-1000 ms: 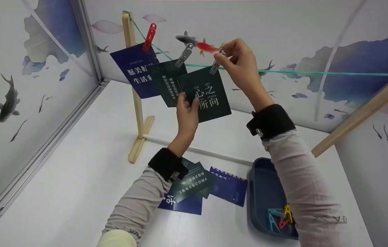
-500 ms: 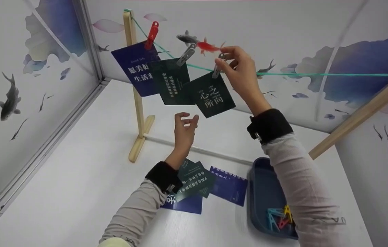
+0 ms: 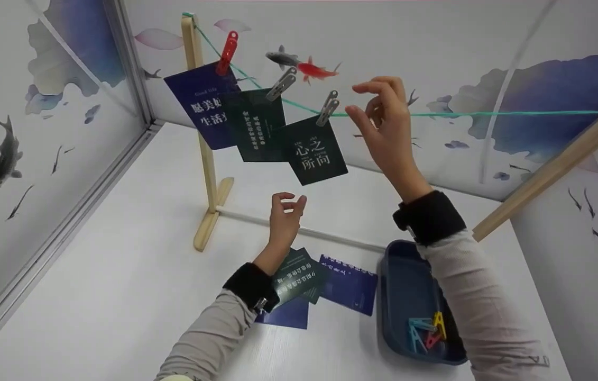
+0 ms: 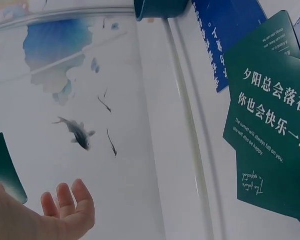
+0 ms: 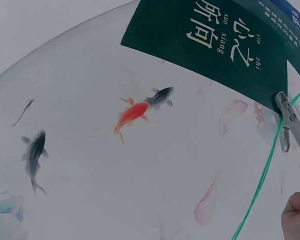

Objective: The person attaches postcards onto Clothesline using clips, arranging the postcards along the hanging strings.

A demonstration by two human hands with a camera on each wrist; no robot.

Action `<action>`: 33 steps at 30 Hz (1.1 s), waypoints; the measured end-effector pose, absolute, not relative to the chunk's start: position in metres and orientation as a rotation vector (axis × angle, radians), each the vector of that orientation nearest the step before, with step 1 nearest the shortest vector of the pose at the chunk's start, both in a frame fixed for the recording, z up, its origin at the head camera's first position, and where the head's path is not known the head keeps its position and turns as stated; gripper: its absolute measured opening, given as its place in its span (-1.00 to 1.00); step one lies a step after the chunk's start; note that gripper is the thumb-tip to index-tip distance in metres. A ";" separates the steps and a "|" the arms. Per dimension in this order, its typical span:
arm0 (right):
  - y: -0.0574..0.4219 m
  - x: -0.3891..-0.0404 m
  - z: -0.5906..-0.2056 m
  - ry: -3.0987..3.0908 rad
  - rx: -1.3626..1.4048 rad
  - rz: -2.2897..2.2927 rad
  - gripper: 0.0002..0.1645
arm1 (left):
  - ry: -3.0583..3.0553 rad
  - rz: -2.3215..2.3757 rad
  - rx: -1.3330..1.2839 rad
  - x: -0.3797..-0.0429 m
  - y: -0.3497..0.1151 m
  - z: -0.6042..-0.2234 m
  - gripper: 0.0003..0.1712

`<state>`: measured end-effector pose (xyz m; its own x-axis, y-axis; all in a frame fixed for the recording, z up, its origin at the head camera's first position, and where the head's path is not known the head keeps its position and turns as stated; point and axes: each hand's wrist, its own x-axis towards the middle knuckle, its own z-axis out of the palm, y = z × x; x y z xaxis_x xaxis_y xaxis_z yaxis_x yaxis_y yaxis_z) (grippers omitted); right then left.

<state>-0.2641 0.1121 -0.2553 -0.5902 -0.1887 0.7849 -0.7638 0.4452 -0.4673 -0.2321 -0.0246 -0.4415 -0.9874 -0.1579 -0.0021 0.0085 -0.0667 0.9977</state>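
Three cards hang by clips from a green string (image 3: 489, 113). At the left is a blue card (image 3: 202, 106) under a red clothespin (image 3: 227, 53). Beside it hangs a dark green card (image 3: 259, 127) under a grey clothespin (image 3: 282, 84). The rightmost green card (image 3: 318, 151) is held by another grey clothespin (image 3: 327, 108), seen gripping card and string in the right wrist view. Just right of that clip, my right hand (image 3: 386, 124) is raised with thumb and fingers apart, holding nothing. Below the cards, my left hand (image 3: 285, 217) hovers with loosely bent fingers, also holding nothing.
Green cards (image 3: 299, 278) and blue cards (image 3: 349, 286) lie overlapping on the white table (image 3: 119, 286). A dark blue bin (image 3: 391, 296) holds several coloured clothespins (image 3: 425, 333). Wooden posts (image 3: 206, 174) carry the string, joined by a low white bar (image 3: 341, 238).
My left hand has let go of the rightmost green card and dropped below it. My right hand has released its grey clothespin and moved right; the card now hangs from the string.
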 end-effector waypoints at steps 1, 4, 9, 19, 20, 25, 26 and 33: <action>0.116 -0.261 -0.259 -2.001 0.806 1.117 -0.72 | -2.071 -2.212 0.154 -0.231 -0.023 -0.443 -0.62; 0.132 -0.251 -0.272 -1.946 0.802 1.114 -0.81 | -2.095 -2.223 0.077 -0.228 -0.018 -0.445 -0.62; 0.159 -0.244 -0.295 -1.936 0.758 1.162 -0.85 | -2.117 -2.196 -0.093 -0.226 -0.009 -0.441 -0.59; 0.216 -0.235 -0.339 -1.989 0.484 1.271 -0.87 | -2.188 -2.050 -0.343 -0.214 0.017 -0.443 -0.53; 0.221 -0.233 -0.344 -2.022 0.452 1.243 -0.87 | -2.210 -2.027 -0.384 -0.212 0.019 -0.444 -0.53; 0.258 -0.223 -0.370 -2.327 0.297 1.096 -0.88 | -2.312 -1.867 -0.524 -0.206 0.024 -0.449 -0.56; 0.265 -0.219 -0.375 -2.427 0.289 1.060 -0.88 | -2.339 -1.824 -0.544 -0.205 0.024 -0.450 -0.57; 0.311 -0.182 -0.419 -3.174 0.548 0.791 -0.47 | -2.697 -1.394 -1.005 -0.179 0.047 -0.474 -0.65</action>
<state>-0.1823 0.3114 -0.4190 -0.9305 -0.3553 -0.0888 -0.2722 0.8331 -0.4816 -0.1789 0.0473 -0.4744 -0.8010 0.5544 0.2258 0.5048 0.4229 0.7525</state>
